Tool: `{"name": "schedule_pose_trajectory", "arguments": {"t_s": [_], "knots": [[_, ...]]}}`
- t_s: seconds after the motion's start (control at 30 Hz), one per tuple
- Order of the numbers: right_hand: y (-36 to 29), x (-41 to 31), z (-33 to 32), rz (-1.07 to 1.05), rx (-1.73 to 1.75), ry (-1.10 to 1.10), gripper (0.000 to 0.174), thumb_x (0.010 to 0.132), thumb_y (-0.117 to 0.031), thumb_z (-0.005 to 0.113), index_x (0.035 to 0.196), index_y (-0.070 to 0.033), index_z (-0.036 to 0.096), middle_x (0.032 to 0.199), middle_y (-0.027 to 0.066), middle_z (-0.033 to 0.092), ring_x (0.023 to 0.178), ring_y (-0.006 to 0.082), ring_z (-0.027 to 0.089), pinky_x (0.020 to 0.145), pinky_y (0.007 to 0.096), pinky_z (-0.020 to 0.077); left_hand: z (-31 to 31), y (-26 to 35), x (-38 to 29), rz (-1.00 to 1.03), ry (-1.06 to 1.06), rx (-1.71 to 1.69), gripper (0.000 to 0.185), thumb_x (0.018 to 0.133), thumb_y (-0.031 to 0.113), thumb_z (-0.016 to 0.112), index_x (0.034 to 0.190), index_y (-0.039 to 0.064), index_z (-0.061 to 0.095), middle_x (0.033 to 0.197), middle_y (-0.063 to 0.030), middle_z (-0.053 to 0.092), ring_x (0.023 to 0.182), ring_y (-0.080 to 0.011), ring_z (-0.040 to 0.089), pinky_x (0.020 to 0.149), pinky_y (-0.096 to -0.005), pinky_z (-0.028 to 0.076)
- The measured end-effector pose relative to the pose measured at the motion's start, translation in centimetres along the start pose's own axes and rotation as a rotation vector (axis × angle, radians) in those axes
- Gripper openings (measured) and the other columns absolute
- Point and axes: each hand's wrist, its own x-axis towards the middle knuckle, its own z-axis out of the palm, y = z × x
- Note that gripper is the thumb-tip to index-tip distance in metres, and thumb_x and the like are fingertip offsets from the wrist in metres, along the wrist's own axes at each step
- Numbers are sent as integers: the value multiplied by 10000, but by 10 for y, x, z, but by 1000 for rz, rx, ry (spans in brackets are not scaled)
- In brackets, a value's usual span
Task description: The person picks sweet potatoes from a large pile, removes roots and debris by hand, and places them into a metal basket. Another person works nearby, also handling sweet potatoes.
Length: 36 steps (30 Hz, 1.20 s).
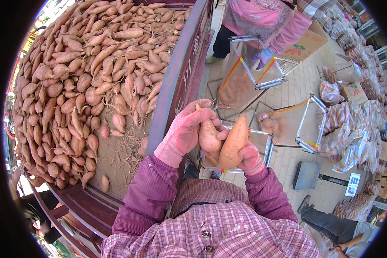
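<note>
Both my hands wear pinkish work gloves and are raised beside the truck bed's side wall. My left hand grips a sweet potato with a thin tapering top. In my right hand is a larger, smoother sweet potato, held upright right beside the first. Under them is a clear plastic bag stretched open on a metal frame, partly hidden by my hands and the sweet potatoes. On the left, a big heap of sweet potatoes fills much of the truck bed.
The truck's raised side wall runs along my left arm. A co-worker's gloved hand reaches into another framed bag. A third framed bag, a platform scale, a cardboard box and filled bags stand to the right.
</note>
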Motion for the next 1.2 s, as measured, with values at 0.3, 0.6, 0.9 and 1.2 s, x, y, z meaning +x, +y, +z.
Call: {"name": "schedule_pose_trajectory", "arguments": {"t_s": [0.3, 0.6, 0.9, 1.2], "knots": [[17, -23, -6, 11, 238, -96, 820, 729, -740, 592, 1171, -55, 507, 1287, 183, 467, 1137, 369, 538, 909, 511, 498, 3, -13, -8, 310, 166, 1077, 194, 915, 127, 571, 1061, 2, 602, 808, -48, 629, 671, -139, 599, 669, -289, 495], [-52, -37, -63, 150, -118, -72, 753, 737, -534, 610, 1251, -3, 468, 1167, 180, 551, 1067, 325, 566, 887, 422, 479, 2, -13, -5, 492, 251, 1326, 283, 877, 48, 552, 1157, 11, 555, 841, -155, 643, 698, -328, 622, 622, -378, 499], [-234, 115, -213, -343, -1010, 690, 684, 773, -415, 700, 1249, 32, 495, 1109, 136, 587, 1016, 271, 585, 893, 368, 483, 5, -14, 5, 432, 98, 1772, 442, 819, 162, 655, 1211, -10, 546, 802, -105, 590, 789, -291, 597, 776, -404, 453], [-183, 197, -379, 287, -1917, 826, 658, 758, -340, 708, 1342, -116, 505, 1146, 139, 565, 1003, 269, 548, 865, 360, 454, -1, -12, 6, 355, 60, 1855, 435, 777, 186, 676, 1165, 14, 584, 804, -71, 556, 815, -265, 573, 837, -409, 446]]}}
